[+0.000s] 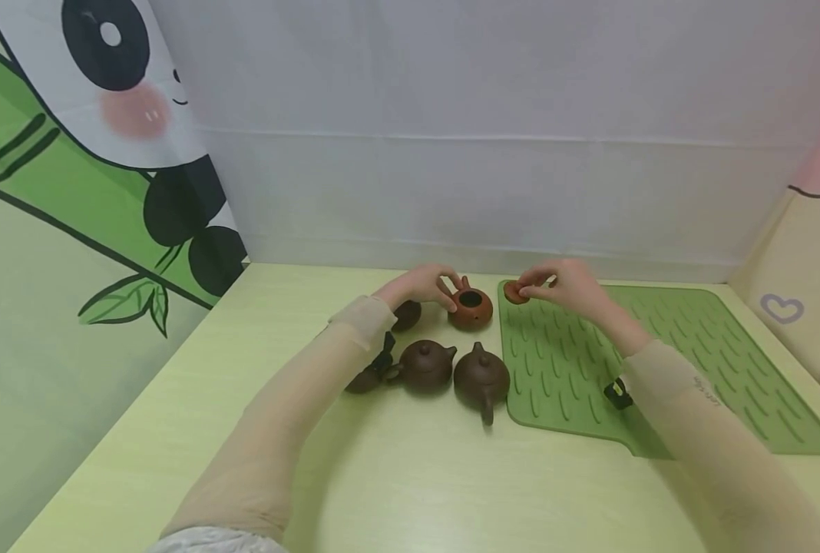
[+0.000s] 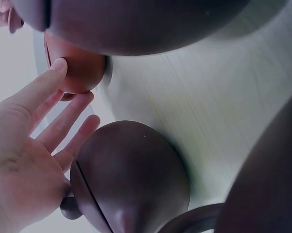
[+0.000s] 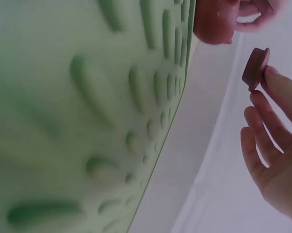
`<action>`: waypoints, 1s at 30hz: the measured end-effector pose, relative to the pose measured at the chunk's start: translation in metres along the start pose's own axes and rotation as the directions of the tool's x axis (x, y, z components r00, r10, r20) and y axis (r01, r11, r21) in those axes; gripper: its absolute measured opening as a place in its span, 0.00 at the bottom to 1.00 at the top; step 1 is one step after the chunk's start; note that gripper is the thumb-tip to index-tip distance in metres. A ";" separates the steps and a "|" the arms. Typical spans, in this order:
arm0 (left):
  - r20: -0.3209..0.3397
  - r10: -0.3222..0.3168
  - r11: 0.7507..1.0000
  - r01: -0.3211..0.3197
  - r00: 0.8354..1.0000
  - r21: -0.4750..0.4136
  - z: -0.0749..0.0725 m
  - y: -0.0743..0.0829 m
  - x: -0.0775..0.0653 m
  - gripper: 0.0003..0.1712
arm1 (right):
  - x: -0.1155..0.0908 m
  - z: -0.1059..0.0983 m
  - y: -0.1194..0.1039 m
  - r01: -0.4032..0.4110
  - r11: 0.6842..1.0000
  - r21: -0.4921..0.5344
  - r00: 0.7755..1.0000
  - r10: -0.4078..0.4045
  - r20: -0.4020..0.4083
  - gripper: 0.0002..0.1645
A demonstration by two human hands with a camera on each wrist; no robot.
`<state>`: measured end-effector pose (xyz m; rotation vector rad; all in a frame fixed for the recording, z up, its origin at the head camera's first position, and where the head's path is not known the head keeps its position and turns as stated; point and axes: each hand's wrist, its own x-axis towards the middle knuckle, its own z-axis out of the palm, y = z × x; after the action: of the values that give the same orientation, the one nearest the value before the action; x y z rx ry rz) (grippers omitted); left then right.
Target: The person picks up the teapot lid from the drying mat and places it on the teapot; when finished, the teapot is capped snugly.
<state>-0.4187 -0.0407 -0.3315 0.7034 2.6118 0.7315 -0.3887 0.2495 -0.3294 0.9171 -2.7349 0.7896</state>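
A small reddish-brown teapot stands uncovered on the table, its dark round opening facing up. My left hand holds it from the left, thumb on its side and fingers around toward the back. To the right, my right hand pinches a matching lid between thumb and fingertips, raised near the mat's far left corner. In the right wrist view the lid is tilted on edge, the other fingers spread below it. Under the left wrist, a dark brown teapot sits close to the palm.
Two dark brown teapots, one left and one right, stand in front of the red one. Another dark pot is partly hidden by the left forearm. A ridged green mat covers the table's right side. A white curtain hangs behind.
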 end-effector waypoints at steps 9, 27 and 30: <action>0.002 0.000 1.000 0.000 1.000 -0.011 0.000 0.000 0.000 0.26 | 0.019 0.019 -0.019 -0.021 0.999 0.036 0.999 0.023 -0.040 0.14; 0.025 -0.006 1.000 0.007 1.000 -0.030 -0.001 -0.003 0.001 0.27 | 0.041 0.043 -0.037 -0.008 1.000 0.024 1.000 0.008 -0.008 0.12; 0.022 -0.009 1.000 0.010 1.000 -0.022 0.000 -0.003 0.001 0.28 | 0.043 0.046 -0.040 -0.011 1.000 0.027 1.000 0.011 0.001 0.12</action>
<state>-0.4209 -0.0421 -0.3328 0.6884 2.5816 0.7444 -0.3981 0.1764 -0.3385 0.9090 -2.7388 0.8296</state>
